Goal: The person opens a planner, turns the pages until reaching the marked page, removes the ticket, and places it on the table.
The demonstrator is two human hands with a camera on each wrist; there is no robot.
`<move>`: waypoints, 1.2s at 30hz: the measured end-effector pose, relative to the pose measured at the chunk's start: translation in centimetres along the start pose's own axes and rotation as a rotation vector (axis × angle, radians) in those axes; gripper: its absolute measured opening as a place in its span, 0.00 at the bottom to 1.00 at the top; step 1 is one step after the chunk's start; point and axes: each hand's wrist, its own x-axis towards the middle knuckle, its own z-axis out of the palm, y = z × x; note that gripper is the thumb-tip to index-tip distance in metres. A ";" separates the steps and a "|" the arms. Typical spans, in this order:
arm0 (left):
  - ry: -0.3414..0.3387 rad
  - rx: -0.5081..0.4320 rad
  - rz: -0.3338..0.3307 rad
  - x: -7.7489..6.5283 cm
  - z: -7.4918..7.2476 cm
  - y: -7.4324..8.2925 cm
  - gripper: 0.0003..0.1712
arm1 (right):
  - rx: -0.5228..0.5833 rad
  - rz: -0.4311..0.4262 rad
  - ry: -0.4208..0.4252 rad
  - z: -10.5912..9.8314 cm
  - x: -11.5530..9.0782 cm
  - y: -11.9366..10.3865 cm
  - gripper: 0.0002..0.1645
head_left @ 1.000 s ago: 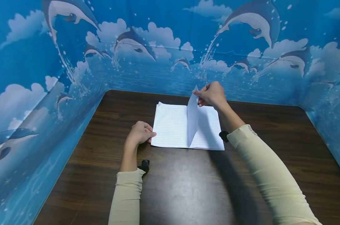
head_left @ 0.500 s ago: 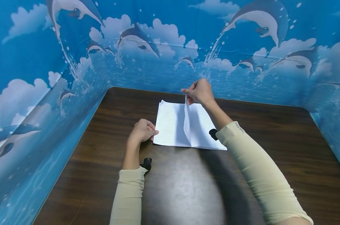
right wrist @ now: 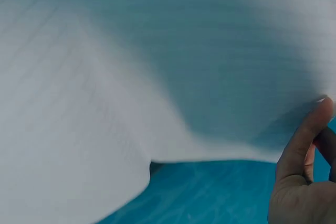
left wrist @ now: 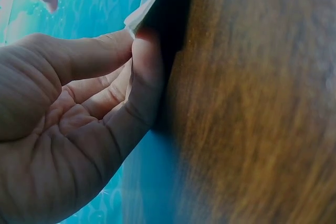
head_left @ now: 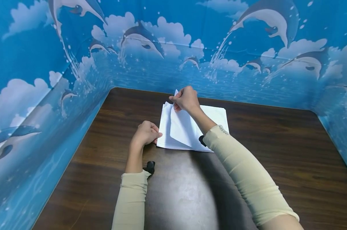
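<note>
An open notebook (head_left: 214, 113) with lined white pages lies on the dark wooden table. My right hand (head_left: 187, 99) pinches the far corner of one raised page (head_left: 180, 126), which leans over the notebook's left half. In the right wrist view, the thumb and fingers of my right hand (right wrist: 307, 166) hold the edge of that lined page (right wrist: 231, 77). At the notebook's left edge, my left hand (head_left: 146, 133) pinches the paper near the lower corner. The left wrist view shows the thumb and index finger of my left hand (left wrist: 94, 87) meeting at the paper's corner (left wrist: 142, 19).
A dark wood-grain table (head_left: 104, 153) spreads around the notebook. Behind it and along both sides hangs a blue curtain (head_left: 162, 70) printed with dolphins and clouds. A small black device (head_left: 150, 167) is worn at the left wrist, another (head_left: 202, 140) at the right.
My right hand has moved left, carrying the page from upright near the fold over toward the left half. My left hand keeps its grip on the left edge.
</note>
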 end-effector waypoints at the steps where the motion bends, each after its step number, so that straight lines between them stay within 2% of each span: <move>1: 0.001 -0.001 0.001 0.0 0.0 0.0 0.08 | -0.003 0.011 0.001 0.5 0.1 0.0 0.17; 7: 0.007 -0.018 0.011 0.2 0.2 -0.1 0.05 | -0.005 0.079 0.015 3.1 0.7 0.7 0.14; 10: 0.020 -0.031 0.026 0.2 0.3 -0.1 0.03 | 0.059 0.120 0.001 4.1 0.9 1.2 0.12; 14: 0.043 -0.042 0.028 0.2 0.5 0.0 0.05 | 0.117 0.157 -0.016 5.3 1.0 1.9 0.10; 18: 0.052 -0.056 0.025 0.2 0.6 -0.1 0.06 | 0.108 0.190 -0.013 6.4 1.0 2.7 0.10; 23: 0.052 -0.128 0.014 0.3 0.5 0.0 0.17 | 0.142 0.220 -0.035 7.2 1.2 3.5 0.13; 26: 0.050 -0.126 0.009 0.4 0.4 0.2 0.21 | 0.156 0.224 -0.052 7.2 1.3 3.7 0.14; 31: 0.046 -0.031 -0.016 0.2 0.4 0.5 0.13 | 0.064 0.203 -0.084 6.9 1.2 3.7 0.12; 36: 0.055 0.006 -0.034 0.1 0.4 0.7 0.11 | -0.166 0.073 -0.167 6.3 0.6 3.6 0.07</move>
